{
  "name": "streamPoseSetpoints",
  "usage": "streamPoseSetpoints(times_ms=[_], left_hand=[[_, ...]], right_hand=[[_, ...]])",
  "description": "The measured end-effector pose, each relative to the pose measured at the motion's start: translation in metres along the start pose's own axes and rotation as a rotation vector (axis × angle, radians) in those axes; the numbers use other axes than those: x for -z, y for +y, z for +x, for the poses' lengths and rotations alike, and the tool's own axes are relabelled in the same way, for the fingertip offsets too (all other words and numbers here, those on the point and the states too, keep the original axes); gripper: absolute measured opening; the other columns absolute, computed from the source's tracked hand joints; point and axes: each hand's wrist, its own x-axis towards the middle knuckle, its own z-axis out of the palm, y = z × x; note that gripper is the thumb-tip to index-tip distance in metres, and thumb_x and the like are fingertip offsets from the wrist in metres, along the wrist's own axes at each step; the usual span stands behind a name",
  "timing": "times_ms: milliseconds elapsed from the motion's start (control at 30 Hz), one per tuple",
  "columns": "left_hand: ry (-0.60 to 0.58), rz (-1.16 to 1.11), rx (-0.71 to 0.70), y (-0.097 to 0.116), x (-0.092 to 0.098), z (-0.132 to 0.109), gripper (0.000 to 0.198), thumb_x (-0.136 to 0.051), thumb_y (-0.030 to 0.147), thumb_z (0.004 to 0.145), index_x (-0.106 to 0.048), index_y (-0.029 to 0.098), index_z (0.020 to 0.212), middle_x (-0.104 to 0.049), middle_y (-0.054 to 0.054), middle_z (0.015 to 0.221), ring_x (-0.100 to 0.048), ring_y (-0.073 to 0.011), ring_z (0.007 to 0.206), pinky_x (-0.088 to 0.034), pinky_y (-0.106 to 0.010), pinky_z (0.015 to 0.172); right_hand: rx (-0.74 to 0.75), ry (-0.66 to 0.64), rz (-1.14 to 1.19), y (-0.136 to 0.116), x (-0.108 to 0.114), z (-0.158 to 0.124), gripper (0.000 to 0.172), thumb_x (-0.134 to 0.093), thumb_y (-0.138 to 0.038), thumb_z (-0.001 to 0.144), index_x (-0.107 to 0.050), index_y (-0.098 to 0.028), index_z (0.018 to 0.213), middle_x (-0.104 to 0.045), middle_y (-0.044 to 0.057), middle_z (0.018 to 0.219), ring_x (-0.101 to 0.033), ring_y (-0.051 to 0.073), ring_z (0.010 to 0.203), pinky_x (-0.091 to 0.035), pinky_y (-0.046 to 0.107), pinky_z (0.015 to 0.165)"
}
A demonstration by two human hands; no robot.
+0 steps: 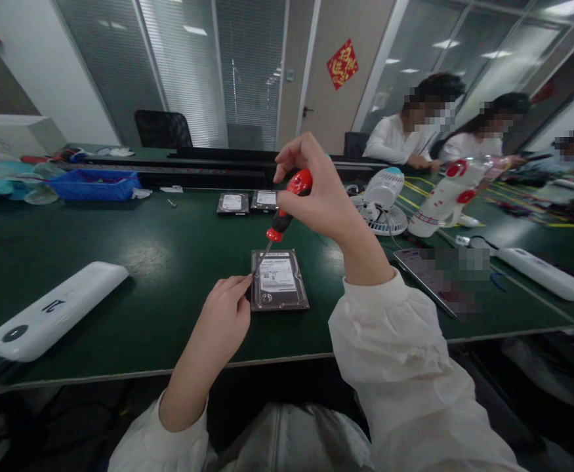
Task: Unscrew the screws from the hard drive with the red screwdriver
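A hard drive (277,280) lies label up on the green table, near its front edge. My right hand (316,193) is raised over it, with fingers and thumb closed round the red and black handle of a screwdriver (279,219). The shaft slants down to the drive's left edge. Beside that edge is my left hand (227,308), its fingers drawn together and the fingertips at the screwdriver's tip. Whatever sits between those fingertips is too small to make out.
Two more hard drives (233,203) lie farther back. At left are a blue tray (97,185) and a white device (55,311). To the right stand a small white fan (382,200), a white and red bottle (439,200) and a tablet (431,282). Other people sit at far right.
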Motion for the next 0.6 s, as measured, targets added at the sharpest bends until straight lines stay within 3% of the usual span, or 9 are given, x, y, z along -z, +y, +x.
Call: streamPoseSetpoints(times_ms=[267,433,600], left_hand=[[0.001,0.000,0.003,0.000,0.001,-0.001,0.046,-0.043,0.004,0.094,-0.070,0.013,0.130,-0.073,-0.011,0.126,-0.067,-0.0249,0.114,-0.056,-0.041,0.103],[-0.001,-0.006,0.007,0.001,0.001,-0.001,0.046,-0.043,0.003,0.094,-0.070,0.011,0.130,-0.073,-0.013,0.127,-0.067,-0.0257,0.115,-0.057,-0.042,0.103],[-0.007,-0.017,0.003,0.002,0.001,0.000,0.046,-0.043,0.003,0.093,-0.070,0.011,0.129,-0.073,-0.013,0.127,-0.067,-0.0261,0.114,-0.057,-0.043,0.103]], right_hand=[[-0.021,0.005,0.009,-0.002,-0.002,0.000,0.025,-0.066,-0.032,0.086,-0.044,-0.027,0.096,-0.059,-0.002,0.085,-0.057,0.017,0.081,-0.055,0.040,0.085],[-0.012,0.043,0.017,0.007,-0.003,-0.001,0.032,-0.069,-0.027,0.082,-0.042,-0.027,0.101,-0.058,-0.001,0.091,-0.058,0.017,0.084,-0.055,0.040,0.087],[-0.025,0.025,-0.011,0.008,-0.005,-0.002,0.026,-0.063,-0.021,0.082,-0.046,-0.026,0.102,-0.057,0.000,0.096,-0.053,0.016,0.083,-0.053,0.038,0.083]])
